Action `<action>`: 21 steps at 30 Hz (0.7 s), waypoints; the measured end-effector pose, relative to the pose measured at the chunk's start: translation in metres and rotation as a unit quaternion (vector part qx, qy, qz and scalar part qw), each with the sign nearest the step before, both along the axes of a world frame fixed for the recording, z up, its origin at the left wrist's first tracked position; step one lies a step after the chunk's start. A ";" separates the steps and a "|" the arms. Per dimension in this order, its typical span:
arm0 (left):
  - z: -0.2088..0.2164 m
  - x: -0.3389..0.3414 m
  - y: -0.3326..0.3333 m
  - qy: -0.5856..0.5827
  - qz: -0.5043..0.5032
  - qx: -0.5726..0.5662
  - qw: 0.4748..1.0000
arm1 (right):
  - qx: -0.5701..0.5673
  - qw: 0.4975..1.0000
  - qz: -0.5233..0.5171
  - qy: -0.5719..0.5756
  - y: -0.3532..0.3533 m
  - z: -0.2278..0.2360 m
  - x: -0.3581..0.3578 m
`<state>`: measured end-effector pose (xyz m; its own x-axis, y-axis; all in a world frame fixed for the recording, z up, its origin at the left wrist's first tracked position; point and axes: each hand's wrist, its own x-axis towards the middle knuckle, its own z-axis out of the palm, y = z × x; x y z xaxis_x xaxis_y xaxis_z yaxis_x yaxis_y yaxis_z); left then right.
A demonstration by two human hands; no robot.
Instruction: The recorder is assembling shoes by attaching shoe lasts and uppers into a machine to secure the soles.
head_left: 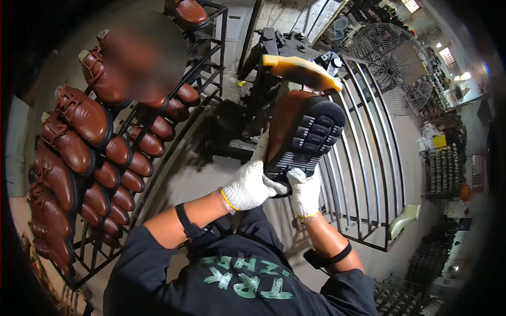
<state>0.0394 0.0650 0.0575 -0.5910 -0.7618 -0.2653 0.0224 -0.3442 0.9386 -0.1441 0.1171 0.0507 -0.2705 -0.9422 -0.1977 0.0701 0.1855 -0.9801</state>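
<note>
Both my hands wear white knitted gloves and hold one brown leather shoe (282, 124) in front of me. Its black ridged sole (311, 134) faces right and toward me. My left hand (250, 181) grips the near end from the left, fingers stretched along the leather upper. On the right, my right hand (304, 192) is closed on the same near end, its thumb pressed against the sole. Just beyond the shoe's far end is a curved yellow piece (303, 71), shaped like a shoe last, by a dark metal machine (287, 42). Whether it touches the shoe cannot be made out.
A black rack (213, 52) with several rows of brown shoes (84, 118) stands at left. At right is a metal-barred rack (363, 158), a green shoe last (403, 221) on its near corner. A large caged fan (390, 68) and more loaded racks (443, 168) lie beyond.
</note>
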 end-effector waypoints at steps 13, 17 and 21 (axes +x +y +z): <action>-0.030 0.136 0.042 -0.236 0.173 0.088 0.952 | 0.110 0.885 0.416 -0.180 -0.010 -0.046 0.039; -0.005 0.119 0.073 -0.306 0.277 -0.079 0.908 | 0.024 0.925 0.360 -0.119 -0.011 -0.058 0.071; -0.001 0.130 0.072 -0.256 0.348 -0.211 0.877 | -0.021 0.888 0.426 -0.173 -0.046 -0.076 0.079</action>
